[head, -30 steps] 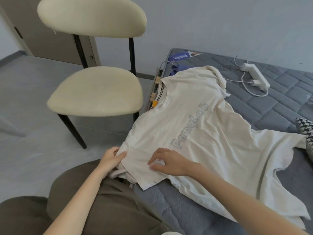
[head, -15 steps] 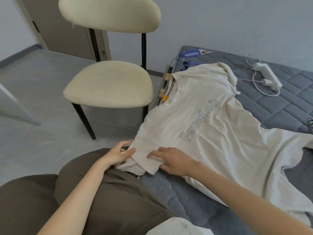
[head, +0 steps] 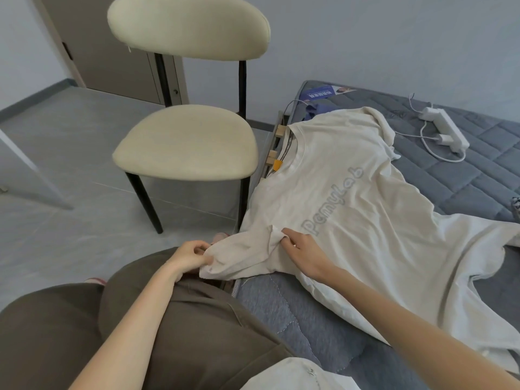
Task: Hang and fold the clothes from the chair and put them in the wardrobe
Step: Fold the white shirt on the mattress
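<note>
White is the one T-shirt [head: 351, 209], and it lies spread out flat on the grey bed [head: 464, 175] with its front up. Grey letters run across its chest. Its neck points to the edge of the bed, where one small orange tag [head: 277, 165] hangs on a thin string. Two hands are on the shirt. The left hand [head: 188, 254] pinches the end of the near sleeve [head: 239, 257] between thumb and fingers, and pulls it out over the person's lap. The right hand [head: 304, 249] pinches a little bump of cloth where that sleeve meets the body of the shirt. The person wears brown trousers [head: 183, 333]. One chair [head: 185, 142] stands on the floor just beside the bed. It has a cream seat, a cream back and thin black legs, and two black bars hold up the back. No clothes lie on its seat. On the far part of the bed lies one white power strip [head: 444, 130] with one white plug in it and a white cable looped beside it. One blue paper [head: 323, 92] lies at the top corner of the bed, and one bit of blue cloth [head: 316, 111] peeks out just above the shirt. Two small wooden blocks [head: 281, 130] show on the side of the bed. One pale brown door [head: 112, 46] stands behind the chair.
</note>
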`<state>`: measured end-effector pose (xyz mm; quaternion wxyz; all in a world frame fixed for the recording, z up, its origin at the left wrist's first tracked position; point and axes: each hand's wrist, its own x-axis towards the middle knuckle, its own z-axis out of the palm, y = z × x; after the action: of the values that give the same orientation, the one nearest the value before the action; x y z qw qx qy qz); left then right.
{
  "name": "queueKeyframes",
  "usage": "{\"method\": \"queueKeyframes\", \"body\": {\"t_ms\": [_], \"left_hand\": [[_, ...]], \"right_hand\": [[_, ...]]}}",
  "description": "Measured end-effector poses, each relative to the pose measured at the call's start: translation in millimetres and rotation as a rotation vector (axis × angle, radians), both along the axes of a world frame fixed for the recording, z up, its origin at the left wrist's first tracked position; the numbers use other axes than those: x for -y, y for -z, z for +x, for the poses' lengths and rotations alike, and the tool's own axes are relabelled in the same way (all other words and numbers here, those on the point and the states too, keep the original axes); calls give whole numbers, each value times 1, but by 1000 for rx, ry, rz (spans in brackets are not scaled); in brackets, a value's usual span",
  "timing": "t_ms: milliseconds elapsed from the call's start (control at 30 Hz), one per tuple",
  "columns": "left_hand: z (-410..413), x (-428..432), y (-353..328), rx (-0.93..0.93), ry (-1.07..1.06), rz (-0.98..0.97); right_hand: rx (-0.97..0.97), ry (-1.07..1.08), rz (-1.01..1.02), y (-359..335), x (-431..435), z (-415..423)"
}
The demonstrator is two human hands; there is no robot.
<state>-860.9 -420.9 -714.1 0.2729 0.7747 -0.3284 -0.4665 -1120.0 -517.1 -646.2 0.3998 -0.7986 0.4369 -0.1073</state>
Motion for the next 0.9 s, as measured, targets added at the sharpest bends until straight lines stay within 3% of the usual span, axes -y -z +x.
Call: {"method": "queueKeyframes", "body": {"t_ms": [100,300,567,700,833,900], "left_hand": [[-1,1,-2,103,-124,-44],[-5,0,-7,191,-75,-8],[15,41,-53,-460,-587,-183],[7,76,-70,-573,-561,-180],[-15,108,-72,-707,-448,-305],[-30,116,-64,-652,-332,-354]], "right_hand": [[14,-13,-3,1,1,-1],[10,-140,19,-5,-2,1],[3,-97,-24,-8,10,-4],[120,176,-65,-7,25,-20],[164,445,75,5,38,-38],[135,539,188,9,41,-45]]}}
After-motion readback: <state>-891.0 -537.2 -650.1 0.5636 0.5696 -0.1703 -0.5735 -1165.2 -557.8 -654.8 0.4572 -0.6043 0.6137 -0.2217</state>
